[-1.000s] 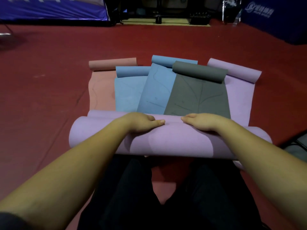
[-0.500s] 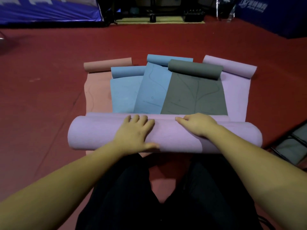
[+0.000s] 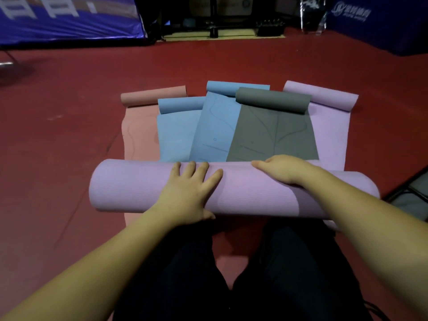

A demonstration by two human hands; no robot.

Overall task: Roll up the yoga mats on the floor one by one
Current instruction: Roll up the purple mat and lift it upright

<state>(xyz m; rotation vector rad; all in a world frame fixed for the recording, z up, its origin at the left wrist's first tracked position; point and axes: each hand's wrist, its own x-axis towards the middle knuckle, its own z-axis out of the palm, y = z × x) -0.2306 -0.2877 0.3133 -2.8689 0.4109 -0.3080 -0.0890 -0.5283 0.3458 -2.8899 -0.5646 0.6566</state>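
Head view: the left hand lies flat, fingers spread, on the rolled purple mat. The right hand presses it too, fingers fairly straight. The roll sits on the red floor, across overlapping unrolled mats.

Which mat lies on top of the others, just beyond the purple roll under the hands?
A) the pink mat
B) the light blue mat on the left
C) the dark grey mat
C: the dark grey mat overlaps the blue mat and the flat purple mat beside it.
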